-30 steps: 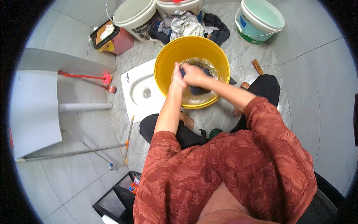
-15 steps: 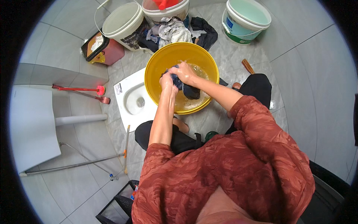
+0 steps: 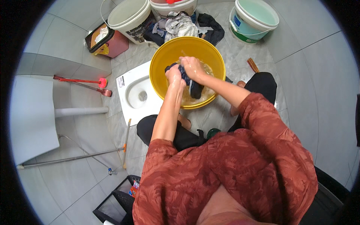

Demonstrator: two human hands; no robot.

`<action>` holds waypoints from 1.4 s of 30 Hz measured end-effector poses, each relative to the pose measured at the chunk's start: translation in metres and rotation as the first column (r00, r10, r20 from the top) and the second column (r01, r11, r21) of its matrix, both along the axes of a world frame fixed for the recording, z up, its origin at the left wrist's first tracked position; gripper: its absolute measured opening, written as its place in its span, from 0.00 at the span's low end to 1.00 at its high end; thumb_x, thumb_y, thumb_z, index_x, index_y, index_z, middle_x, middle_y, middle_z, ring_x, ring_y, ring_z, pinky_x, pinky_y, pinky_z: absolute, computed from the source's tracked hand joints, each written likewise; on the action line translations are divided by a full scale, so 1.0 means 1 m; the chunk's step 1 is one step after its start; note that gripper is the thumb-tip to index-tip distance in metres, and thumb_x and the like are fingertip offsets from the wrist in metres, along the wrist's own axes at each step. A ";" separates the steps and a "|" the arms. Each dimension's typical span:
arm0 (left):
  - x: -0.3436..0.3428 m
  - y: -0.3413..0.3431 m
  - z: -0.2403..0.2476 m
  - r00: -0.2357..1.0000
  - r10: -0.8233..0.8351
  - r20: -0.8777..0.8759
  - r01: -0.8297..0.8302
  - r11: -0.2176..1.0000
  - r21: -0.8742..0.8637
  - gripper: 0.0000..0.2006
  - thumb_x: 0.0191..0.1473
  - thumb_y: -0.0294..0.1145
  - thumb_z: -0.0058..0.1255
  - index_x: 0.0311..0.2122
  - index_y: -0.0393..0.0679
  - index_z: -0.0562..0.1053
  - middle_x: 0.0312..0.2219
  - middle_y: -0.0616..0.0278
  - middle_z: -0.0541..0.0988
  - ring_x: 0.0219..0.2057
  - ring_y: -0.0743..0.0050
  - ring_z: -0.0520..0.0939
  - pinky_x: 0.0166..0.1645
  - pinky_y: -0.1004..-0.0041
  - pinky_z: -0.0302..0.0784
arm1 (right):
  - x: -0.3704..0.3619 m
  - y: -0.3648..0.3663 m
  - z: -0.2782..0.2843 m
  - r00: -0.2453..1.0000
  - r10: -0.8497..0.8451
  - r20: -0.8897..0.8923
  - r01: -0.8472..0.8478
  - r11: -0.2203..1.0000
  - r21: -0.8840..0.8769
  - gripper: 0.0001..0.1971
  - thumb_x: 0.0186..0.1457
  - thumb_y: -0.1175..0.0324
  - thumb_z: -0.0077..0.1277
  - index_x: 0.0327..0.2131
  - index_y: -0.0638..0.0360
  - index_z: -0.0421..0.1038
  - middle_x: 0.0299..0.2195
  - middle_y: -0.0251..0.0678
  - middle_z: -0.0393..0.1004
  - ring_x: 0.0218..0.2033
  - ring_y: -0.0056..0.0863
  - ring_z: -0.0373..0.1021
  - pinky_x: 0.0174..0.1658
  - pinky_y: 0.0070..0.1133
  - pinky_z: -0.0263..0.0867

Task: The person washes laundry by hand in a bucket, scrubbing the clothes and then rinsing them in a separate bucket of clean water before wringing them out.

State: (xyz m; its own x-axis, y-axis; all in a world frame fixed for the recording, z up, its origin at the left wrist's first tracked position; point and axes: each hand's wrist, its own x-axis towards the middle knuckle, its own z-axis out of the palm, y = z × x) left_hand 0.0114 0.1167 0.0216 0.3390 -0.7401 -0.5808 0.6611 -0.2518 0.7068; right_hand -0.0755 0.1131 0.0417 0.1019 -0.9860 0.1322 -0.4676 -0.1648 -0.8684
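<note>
A dark navy wet garment (image 3: 195, 91) is bunched between my two hands over a large yellow basin (image 3: 159, 52). My left hand (image 3: 173, 76) is closed round one part of it, and my right hand (image 3: 192, 68) grips it just to the right and slightly farther off. Its loose end hangs toward the near side of the basin. Cloudy, foamy water (image 3: 207, 71) lies below. Both hands look wet. Folds of the cloth and some fingertips are hidden by my hands.
Behind the basin lies a heap of clothes (image 3: 180, 28), with white buckets (image 3: 129, 17) beyond. A pale green bucket (image 3: 255, 22) stands at the far right. Left are a squat toilet (image 3: 125, 99), a pink bin (image 3: 118, 45) and brushes (image 3: 103, 83). A wooden-handled brush (image 3: 253, 65) lies right.
My hands have shifted on the garment, the right one turning more upright and the bunch between them narrowing and twisting. The whole view has drifted slightly, moving the basin right and up.
</note>
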 end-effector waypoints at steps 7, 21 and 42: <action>0.019 -0.005 0.030 0.883 -0.332 -0.331 0.329 0.942 -0.067 0.15 0.47 0.37 0.42 0.36 0.35 0.68 0.32 0.50 0.75 0.33 0.57 0.77 0.42 0.59 0.72 | -0.028 -0.046 0.006 0.889 0.396 0.231 -0.459 0.776 0.433 0.22 0.50 0.52 0.45 0.35 0.65 0.70 0.30 0.36 0.72 0.32 0.23 0.66 0.38 0.20 0.61; 0.031 -0.011 0.015 0.887 -0.303 -0.347 0.312 0.950 -0.030 0.28 0.48 0.45 0.47 0.47 0.30 0.60 0.44 0.36 0.63 0.45 0.48 0.68 0.49 0.56 0.65 | -0.019 -0.046 0.009 0.885 0.368 -0.287 -0.332 0.928 0.167 0.30 0.29 0.67 0.53 0.43 0.63 0.64 0.37 0.46 0.71 0.37 0.36 0.68 0.40 0.24 0.63; 0.017 -0.031 -0.025 0.960 0.012 -0.281 -0.045 0.993 -0.111 0.06 0.44 0.32 0.49 0.25 0.41 0.69 0.20 0.60 0.74 0.20 0.65 0.75 0.30 0.66 0.75 | 0.002 -0.028 -0.016 0.934 0.153 0.323 -0.231 0.948 0.220 0.16 0.49 0.59 0.45 0.29 0.66 0.72 0.27 0.43 0.74 0.27 0.33 0.71 0.33 0.24 0.64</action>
State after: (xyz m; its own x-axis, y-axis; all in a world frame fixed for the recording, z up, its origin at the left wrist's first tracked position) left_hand 0.0280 0.0856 -0.0032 0.1978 -0.7996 -0.5670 0.8419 -0.1577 0.5161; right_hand -0.0734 0.0850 0.0254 0.2873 -0.9558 -0.0625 -0.1623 0.0157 -0.9866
